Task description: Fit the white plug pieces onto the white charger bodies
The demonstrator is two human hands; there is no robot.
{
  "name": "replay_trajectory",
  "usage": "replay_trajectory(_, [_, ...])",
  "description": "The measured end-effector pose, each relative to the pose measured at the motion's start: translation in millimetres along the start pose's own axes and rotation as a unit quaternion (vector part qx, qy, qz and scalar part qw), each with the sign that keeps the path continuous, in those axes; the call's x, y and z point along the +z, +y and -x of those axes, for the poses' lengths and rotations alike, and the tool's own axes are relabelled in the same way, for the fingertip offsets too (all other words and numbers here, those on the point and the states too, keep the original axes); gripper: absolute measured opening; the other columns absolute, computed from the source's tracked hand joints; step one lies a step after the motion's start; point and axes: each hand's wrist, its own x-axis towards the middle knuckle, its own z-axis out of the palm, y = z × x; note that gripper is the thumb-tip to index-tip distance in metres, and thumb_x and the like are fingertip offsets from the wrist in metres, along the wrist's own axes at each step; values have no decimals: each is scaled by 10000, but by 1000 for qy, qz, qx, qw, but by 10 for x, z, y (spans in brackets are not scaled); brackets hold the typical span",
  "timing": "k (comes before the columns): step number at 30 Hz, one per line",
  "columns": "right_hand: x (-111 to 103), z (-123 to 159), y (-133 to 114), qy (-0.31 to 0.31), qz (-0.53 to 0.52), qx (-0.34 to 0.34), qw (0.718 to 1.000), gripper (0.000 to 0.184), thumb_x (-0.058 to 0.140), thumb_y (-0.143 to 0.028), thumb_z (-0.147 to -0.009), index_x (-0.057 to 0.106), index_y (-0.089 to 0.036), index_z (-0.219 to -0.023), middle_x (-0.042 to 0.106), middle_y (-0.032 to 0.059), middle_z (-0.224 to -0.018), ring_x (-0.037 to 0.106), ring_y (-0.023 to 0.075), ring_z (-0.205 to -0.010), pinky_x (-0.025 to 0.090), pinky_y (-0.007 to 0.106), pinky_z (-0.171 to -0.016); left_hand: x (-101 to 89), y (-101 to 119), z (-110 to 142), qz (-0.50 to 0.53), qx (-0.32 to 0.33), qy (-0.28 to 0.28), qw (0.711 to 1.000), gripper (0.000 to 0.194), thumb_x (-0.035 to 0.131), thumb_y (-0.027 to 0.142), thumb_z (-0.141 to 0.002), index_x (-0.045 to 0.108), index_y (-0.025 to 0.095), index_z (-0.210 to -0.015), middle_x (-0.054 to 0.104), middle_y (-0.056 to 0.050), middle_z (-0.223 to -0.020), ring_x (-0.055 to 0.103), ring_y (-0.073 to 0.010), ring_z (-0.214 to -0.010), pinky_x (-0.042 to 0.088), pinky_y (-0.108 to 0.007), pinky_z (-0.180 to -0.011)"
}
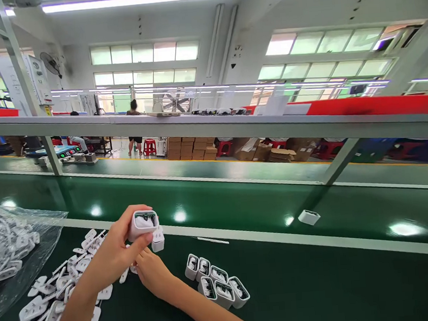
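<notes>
My left hand (117, 252) grips a white cube-shaped charger casing (143, 224) with a dark open end facing me. Just below it, my right hand (153, 274) has its fingertips bunched near a small white charger (158, 240), and I cannot tell whether it holds anything. Several white casings (216, 283) stand in a tight group on the dark green mat (320, 290) to the right. Loose white plug parts (57, 296) lie scattered to the left, beside a transparent plastic bag (11, 250) filled with more.
A lone white casing (309, 217) and a thin white strip (213, 240) lie beyond my hands. A metal shelf rail (211, 127) crosses the view. Past it are stacked cardboard boxes (191, 148), red stools (148, 147) and a standing person (134, 127).
</notes>
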Motion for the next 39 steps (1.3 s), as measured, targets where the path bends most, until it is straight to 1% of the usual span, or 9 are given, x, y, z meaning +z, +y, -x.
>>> replay_trajectory(2, [-257, 252, 53, 108, -116, -19, 987, 234, 473, -66, -840, 583, -78, -1046, 571, 99, -1069, 529, 222, -1013, 453, 390, -897, 77, 2, 55, -35, -12, -36, 999, 439, 518, 507, -912, 389, 350, -1301, 527, -2, -1108, 534, -119, -1002, 454, -226, -855])
replay_trajectory(5, [-926, 695, 66, 328, -202, -75, 920, 218, 459, -101, -911, 581, -166, -1079, 553, 44, -1005, 539, 101, -915, 481, 236, -781, 217, -24, 139, -57, -14, -76, 995, 485, 478, 532, -926, 274, 478, -1362, 487, 33, -1208, 524, -95, -1014, 433, -203, -848])
replay_trajectory(8, [-1599, 1034, -4, 411, -130, -41, 901, 230, 487, -55, -908, 583, -200, -1059, 521, 1, -886, 507, 12, -749, 422, 103, -603, 395, -45, 171, -106, -17, -84, 991, 570, 439, 591, -918, 138, 526, -1398, 486, 10, -1200, 531, -104, -969, 467, -193, -760])
replay_trajectory(10, [-1827, 1149, -62, 463, -103, -52, 879, 236, 486, -23, -895, 576, -179, -1047, 519, 15, -906, 516, 12, -782, 443, 103, -615, 515, -47, 160, -142, -4, -85, 986, 565, 416, 605, -918, 116, 524, -1391, 517, -4, -1149, 553, -118, -919, 497, -211, -701])
replay_trajectory(17, [-1684, 1284, -138, 464, -191, -99, 860, 318, 455, 54, -851, 548, -142, -1084, 501, 68, -994, 552, 85, -1008, 531, 204, -824, 734, -126, 97, -174, 148, -34, 973, 541, 480, 416, -945, 206, 411, -1412, 489, -16, -1344, 553, -152, -1147, 517, -132, -632])
replay_trajectory(22, [-1741, 1362, -156, 488, -234, -106, 834, 329, 465, 71, -824, 559, -117, -1077, 504, 78, -956, 567, 100, -925, 555, 231, -771, 791, -243, 99, -49, 143, -86, 985, 640, 537, 309, -929, 166, 378, -1446, 504, -9, -1251, 502, -51, -1173, 397, -110, -999])
replay_trajectory(27, [-1808, 1394, -215, 470, -223, -113, 847, 335, 521, 104, -762, 581, -102, -1019, 528, 84, -950, 563, 107, -956, 544, 217, -826, 825, -213, 76, -25, 207, -87, 974, 638, 540, 226, -919, 189, 317, -1443, 488, -39, -1271, 487, -57, -1203, 394, -92, -992])
replay_trajectory(35, [-1697, 1318, -207, 465, -217, -125, 849, 302, 543, 68, -780, 568, -108, -1025, 522, 90, -982, 570, 116, -1003, 542, 226, -846, 819, -210, 135, -49, 168, -48, 983, 607, 517, 212, -938, 177, 343, -1424, 506, -21, -1187, 528, -33, -1029, 438, -73, -877])
replay_trajectory(39, [-1684, 1263, -159, 444, -254, -139, 848, 255, 540, 14, -822, 597, -109, -1039, 532, 95, -1032, 570, 109, -993, 530, 212, -822, 825, -215, 158, -76, 201, -20, 976, 591, 525, 190, -929, 201, 302, -1411, 485, -46, -1101, 543, -54, -918, 469, -116, -805])
